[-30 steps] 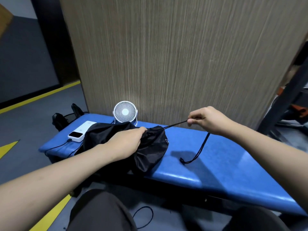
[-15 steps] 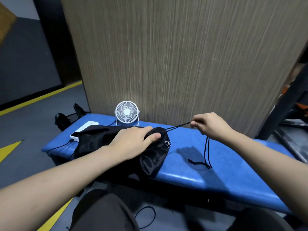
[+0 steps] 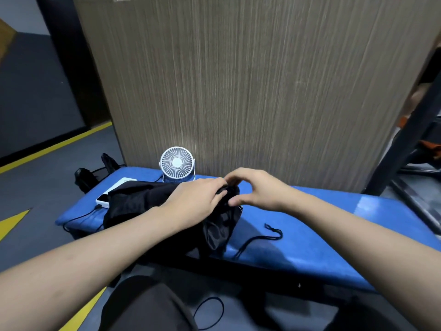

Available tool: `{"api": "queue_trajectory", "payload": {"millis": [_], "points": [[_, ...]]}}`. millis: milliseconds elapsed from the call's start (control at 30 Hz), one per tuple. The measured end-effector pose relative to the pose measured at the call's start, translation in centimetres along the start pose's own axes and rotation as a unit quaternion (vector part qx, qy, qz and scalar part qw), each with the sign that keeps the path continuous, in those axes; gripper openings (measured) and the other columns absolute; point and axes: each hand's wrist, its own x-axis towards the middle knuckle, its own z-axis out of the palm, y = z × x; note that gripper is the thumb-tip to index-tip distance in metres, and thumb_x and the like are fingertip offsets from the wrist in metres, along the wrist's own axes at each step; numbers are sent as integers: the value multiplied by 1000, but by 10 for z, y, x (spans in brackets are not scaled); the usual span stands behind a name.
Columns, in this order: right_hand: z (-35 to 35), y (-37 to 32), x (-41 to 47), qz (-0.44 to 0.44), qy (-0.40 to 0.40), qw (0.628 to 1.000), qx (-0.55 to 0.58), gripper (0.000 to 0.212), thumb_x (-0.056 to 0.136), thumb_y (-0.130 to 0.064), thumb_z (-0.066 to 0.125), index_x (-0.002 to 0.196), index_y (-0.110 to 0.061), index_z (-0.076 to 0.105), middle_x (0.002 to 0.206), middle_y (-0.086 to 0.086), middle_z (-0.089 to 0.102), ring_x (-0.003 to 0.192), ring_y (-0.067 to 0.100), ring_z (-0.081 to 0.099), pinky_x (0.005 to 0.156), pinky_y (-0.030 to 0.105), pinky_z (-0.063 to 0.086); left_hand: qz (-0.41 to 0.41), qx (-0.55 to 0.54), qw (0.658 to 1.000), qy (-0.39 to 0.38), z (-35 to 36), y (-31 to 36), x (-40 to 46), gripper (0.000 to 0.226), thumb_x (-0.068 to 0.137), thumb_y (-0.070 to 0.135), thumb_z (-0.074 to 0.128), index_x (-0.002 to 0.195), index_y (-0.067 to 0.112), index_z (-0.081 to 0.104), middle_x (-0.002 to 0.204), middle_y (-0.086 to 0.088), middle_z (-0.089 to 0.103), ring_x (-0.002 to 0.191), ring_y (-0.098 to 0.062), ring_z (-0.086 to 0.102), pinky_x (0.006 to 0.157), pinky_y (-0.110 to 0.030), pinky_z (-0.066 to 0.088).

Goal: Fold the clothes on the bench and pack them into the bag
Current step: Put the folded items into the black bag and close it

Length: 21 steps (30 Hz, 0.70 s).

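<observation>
A black drawstring bag (image 3: 143,201) lies on the left half of the blue padded bench (image 3: 322,225), its gathered mouth pointing right. My left hand (image 3: 195,199) grips the bunched mouth from above. My right hand (image 3: 253,189) meets it from the right, fingers curled at the bag's neck, thumb underneath. The black drawstring (image 3: 262,237) lies slack on the bench in front of the bag, its loose end curled. No clothes show outside the bag.
A small white desk fan (image 3: 177,164) stands at the bench's back edge against a wood-grain panel (image 3: 262,80). A white power bank (image 3: 108,198) with a cable lies at the bench's left end. Black straps hang beyond it. My knees are below the bench.
My right hand has let the taut drawstring go and moved left to the bag's mouth. The cord has dropped slack onto the bench. My left hand stays on the bag.
</observation>
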Motion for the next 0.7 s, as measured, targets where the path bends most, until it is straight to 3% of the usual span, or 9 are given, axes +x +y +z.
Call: {"api": "queue_trajectory", "payload": {"millis": [133, 267, 367, 433, 567, 700], "points": [[12, -8, 12, 6, 25, 1000, 11, 32, 78, -22, 82, 105, -17, 67, 90, -8, 67, 85, 9, 58, 76, 21, 45, 6, -2, 1000, -4, -2, -1, 1, 27, 102, 41, 37, 125, 35, 50, 122, 13, 63, 111, -16, 59, 86, -42, 49], [22, -6, 15, -27, 80, 991, -107, 6, 88, -18, 68, 93, -15, 66, 85, 0, 71, 82, 23, 63, 66, 35, 45, 5, 30, 999, -15, -3, 1, 1, 28, 102, 43, 36, 121, 29, 50, 118, 8, 64, 108, -20, 61, 83, -42, 49], [24, -3, 13, -57, 123, 968, -209, 18, 96, -19, 53, 106, -19, 68, 89, 5, 73, 81, 30, 64, 61, 32, 33, -21, 70, 997, -25, -4, -1, 5, 29, 103, 44, 33, 113, 23, 51, 110, 0, 67, 101, -27, 63, 76, -40, 47], [24, 1, 11, -61, 125, 954, -266, 22, 97, -18, 49, 110, -20, 67, 88, 6, 72, 80, 33, 63, 60, 33, 33, -35, 76, 996, -37, -4, -2, 7, 30, 103, 44, 33, 105, 22, 52, 102, -2, 67, 96, -27, 63, 72, -38, 44], [25, 7, 10, -73, 162, 951, -253, 13, 85, -6, 58, 93, -12, 67, 76, 3, 69, 67, 33, 60, 55, 31, 31, -29, 84, 995, -47, -4, 1, 9, 28, 103, 45, 32, 90, 23, 42, 93, -3, 65, 89, -28, 63, 68, -38, 41], [20, 14, 13, -119, 197, 937, -263, 14, 71, 2, 65, 75, -11, 63, 62, 0, 61, 47, 28, 45, 54, 27, 27, -25, 104, 993, -55, -9, 5, 12, 31, 104, 45, 30, 97, 21, 48, 99, -6, 66, 94, -29, 62, 70, -37, 41]]}}
